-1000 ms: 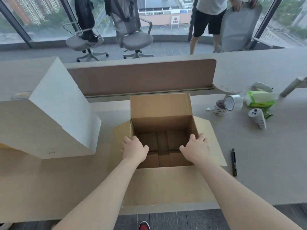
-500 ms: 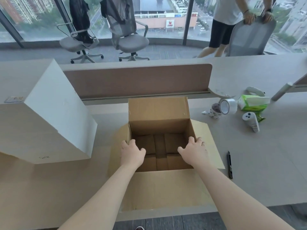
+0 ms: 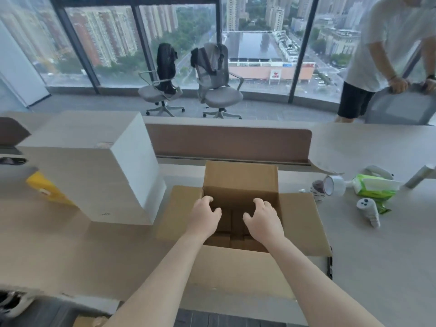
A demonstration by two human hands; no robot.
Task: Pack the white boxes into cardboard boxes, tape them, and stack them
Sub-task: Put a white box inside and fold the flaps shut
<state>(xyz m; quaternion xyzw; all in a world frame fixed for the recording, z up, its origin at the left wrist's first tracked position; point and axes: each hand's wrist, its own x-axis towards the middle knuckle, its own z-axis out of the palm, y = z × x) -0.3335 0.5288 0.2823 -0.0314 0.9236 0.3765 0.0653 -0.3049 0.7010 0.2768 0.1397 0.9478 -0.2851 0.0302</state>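
Both hands have drawn in from the side walls of the cardboard box (image 3: 240, 178) and now hover over its open mouth. My left hand (image 3: 204, 215) and right hand (image 3: 264, 218) hold nothing. The fingers are spread and loosely bent, with the left fingertips near the left wall's rim. The box stands on the desk (image 3: 377, 267), flaps open. A big white box (image 3: 94, 171) sits just left of it. A tape roll (image 3: 333, 185), green wipes pack (image 3: 375, 186) and white controller (image 3: 368, 208) lie to its right.
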